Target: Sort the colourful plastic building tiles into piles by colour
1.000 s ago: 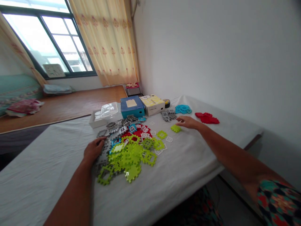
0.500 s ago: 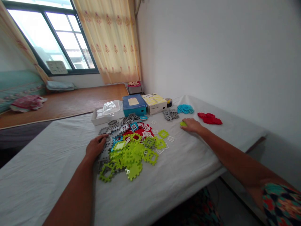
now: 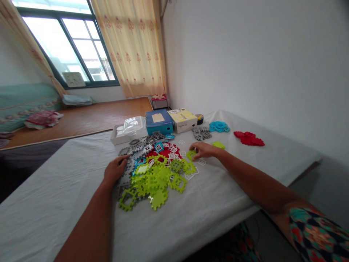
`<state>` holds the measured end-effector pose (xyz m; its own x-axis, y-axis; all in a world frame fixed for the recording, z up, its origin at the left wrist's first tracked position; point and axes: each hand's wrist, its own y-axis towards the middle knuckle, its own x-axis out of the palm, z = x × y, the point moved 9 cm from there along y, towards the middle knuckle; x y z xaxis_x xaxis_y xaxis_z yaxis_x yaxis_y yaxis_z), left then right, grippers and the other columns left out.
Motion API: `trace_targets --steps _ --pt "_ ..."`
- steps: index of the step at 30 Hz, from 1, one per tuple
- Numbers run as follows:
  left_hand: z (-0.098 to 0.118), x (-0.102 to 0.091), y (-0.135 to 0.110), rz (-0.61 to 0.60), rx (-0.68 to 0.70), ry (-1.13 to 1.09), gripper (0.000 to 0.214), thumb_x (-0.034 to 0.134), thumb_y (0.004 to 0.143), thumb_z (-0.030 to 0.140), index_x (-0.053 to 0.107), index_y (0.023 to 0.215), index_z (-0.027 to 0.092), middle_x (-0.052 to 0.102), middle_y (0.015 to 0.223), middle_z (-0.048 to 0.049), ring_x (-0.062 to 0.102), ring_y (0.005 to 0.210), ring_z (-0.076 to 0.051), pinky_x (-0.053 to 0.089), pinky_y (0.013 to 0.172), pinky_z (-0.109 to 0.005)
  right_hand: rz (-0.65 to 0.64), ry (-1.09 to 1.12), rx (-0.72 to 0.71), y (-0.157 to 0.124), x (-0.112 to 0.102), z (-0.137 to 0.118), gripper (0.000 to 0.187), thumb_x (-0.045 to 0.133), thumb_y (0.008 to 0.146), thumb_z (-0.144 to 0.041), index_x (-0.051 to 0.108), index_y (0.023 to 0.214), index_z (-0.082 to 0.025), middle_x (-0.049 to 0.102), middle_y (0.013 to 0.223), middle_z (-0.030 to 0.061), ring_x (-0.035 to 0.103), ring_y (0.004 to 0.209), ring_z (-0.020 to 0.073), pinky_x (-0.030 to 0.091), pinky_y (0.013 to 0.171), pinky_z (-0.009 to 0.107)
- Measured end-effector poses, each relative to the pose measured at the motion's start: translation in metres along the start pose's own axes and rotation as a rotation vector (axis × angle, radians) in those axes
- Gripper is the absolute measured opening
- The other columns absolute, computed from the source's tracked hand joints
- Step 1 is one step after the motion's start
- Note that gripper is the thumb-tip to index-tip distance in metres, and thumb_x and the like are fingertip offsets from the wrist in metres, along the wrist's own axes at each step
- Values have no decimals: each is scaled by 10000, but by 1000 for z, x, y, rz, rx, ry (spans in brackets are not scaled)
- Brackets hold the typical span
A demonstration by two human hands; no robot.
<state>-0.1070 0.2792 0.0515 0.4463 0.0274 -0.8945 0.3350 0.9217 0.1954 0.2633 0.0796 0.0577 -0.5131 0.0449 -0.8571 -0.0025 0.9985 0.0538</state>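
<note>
1. The table [image 3: 54,203], under a white cloth, carries all the work; boxes [image 3: 159,122] stand at its far edge.
2. The mixed pile [image 3: 152,171] of interlocking tiles lies centre; sorted stacks of grey [image 3: 201,133], blue [image 3: 219,126] and red [image 3: 249,138] sit well apart to the right, with one green tile [image 3: 218,145] set down near them.
3. Your left hand [image 3: 116,170] rests flat and loosely open on grey tiles at the pile's left edge, gripping nothing.
4. Your right hand [image 3: 203,149] has its fingers curled over a green tile [image 3: 191,154] at the pile's right edge; whether they have closed on it cannot be told.
5. Judgement: colour sorting is under way, green in hand. Next calls for a firm pinch and a lift clear of neighbours.
</note>
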Motion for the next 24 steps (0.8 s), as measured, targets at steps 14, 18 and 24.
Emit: trace_targets --steps 14,18,24 --pt "-8 3 5 -3 -16 34 393 457 849 383 702 1136 273 723 1093 -16 667 956 -230 516 778 -288 836 329 297 -88 -130 157 409 739 622 -512 629 834 -180 690 814 51 633 772 195 513 748 345" --pt "-11 3 7 10 -8 23 392 460 846 380 703 1133 270 719 1110 -21 658 992 -240 518 798 -300 486 148 239 -80 -111 143 308 744 621 -440 670 782 -188 695 832 52 627 806 208 498 789 349" --pt "-14 6 8 5 -5 28 397 453 849 381 695 1144 271 717 1115 -19 656 1008 -230 516 810 -284 251 73 293 -76 -97 134 347 736 631 -500 691 781 -190 701 835 58 639 796 225 500 751 334"
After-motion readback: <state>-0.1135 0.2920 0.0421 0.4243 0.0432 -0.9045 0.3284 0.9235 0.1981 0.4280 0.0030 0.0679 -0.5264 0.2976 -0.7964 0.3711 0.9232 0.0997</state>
